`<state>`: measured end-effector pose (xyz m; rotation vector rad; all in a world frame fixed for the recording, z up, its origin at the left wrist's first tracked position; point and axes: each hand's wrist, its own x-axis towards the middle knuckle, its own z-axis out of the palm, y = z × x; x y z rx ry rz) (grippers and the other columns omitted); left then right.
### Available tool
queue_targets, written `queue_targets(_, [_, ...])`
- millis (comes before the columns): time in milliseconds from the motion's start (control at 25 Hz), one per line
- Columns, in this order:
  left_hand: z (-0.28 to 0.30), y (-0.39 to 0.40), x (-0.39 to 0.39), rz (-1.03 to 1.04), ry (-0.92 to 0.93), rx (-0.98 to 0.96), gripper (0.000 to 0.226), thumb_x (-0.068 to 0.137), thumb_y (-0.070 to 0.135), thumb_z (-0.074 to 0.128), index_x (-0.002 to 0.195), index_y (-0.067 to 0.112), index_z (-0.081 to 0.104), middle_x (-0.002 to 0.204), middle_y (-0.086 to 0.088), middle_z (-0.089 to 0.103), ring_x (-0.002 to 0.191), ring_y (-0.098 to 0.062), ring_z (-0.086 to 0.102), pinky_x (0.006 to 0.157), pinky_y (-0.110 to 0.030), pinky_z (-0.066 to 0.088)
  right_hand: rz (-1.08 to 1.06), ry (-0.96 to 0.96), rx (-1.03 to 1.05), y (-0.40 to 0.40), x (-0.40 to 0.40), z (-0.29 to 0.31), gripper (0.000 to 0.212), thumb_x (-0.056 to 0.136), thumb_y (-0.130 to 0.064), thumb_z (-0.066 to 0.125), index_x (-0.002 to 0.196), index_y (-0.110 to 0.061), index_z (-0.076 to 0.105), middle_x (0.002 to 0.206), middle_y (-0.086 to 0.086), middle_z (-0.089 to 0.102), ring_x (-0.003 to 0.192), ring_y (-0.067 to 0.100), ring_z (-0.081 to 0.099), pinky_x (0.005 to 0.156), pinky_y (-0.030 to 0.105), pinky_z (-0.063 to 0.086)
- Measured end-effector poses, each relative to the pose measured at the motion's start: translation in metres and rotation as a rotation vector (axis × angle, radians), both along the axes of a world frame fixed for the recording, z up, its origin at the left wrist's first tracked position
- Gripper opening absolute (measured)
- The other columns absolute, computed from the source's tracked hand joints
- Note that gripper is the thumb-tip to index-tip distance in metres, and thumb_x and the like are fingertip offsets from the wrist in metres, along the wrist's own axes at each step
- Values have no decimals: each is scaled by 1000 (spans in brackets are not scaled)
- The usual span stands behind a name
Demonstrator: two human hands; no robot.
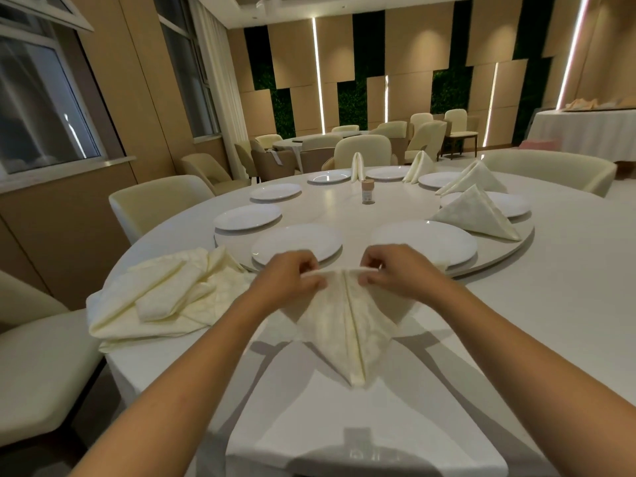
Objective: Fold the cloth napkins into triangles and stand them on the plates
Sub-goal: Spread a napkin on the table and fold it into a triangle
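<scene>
At the left of the frame a pile of unfolded napkins (161,297) lies on the counter (550,304), loose and overlapping, just beside the turntable's (516,247) rim. They are yet to be done.

Moving toward the middle, the left hand (292,275) pinches the left end of the top edge of a napkin (344,325), fingers curled round the cloth. The right hand (395,270) pinches the right end of the same edge in the same way. Between them the napkin hangs as a triangle pointing down toward the lower middle of the frame, with a crease running down its centre and its tip resting on, or very close to, the counter; which of the two cannot be told. The two halves lean apart from that crease, so the folding itself looks about finished and the step in hand seems to be shaping it to stand.

Just above the hands sit two bare plates (296,242) on the turntable, the right one (425,241) nearest the right hand. Three more bare plates curve off to the upper left.

Further right and up, four folded napkins (478,215) already stand on or by plates, so the task is roughly midway.

The next move likely calls for lifting the napkin forward onto one of the near plates, point uppermost, with the two halves splayed enough to hold it upright. Soft cloth may slump if the crease is weak.
</scene>
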<state>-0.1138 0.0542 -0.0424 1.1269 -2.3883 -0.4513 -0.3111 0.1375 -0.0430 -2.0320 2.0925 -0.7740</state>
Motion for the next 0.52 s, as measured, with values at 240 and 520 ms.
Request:
queue_targets(240, [20, 27, 23, -140, -14, -372, 9, 86, 27, 68, 85, 26, 59, 83, 8, 62, 77, -12, 55, 68, -27, 44, 64, 194, -154, 41, 15, 24, 8, 86, -33, 64, 93, -29, 64, 86, -13, 60, 87, 14, 57, 73, 30, 44])
queue_targets(520, [-80, 78, 78, -310, -219, -61, 29, 77, 61, 55, 94, 37, 59, 95, 16, 63, 86, -1, 55, 77, -30, 48, 215, 91, 154, 105, 49, -69, 15, 80, -48, 66, 87, -34, 66, 82, -15, 64, 80, 5, 57, 73, 24, 46])
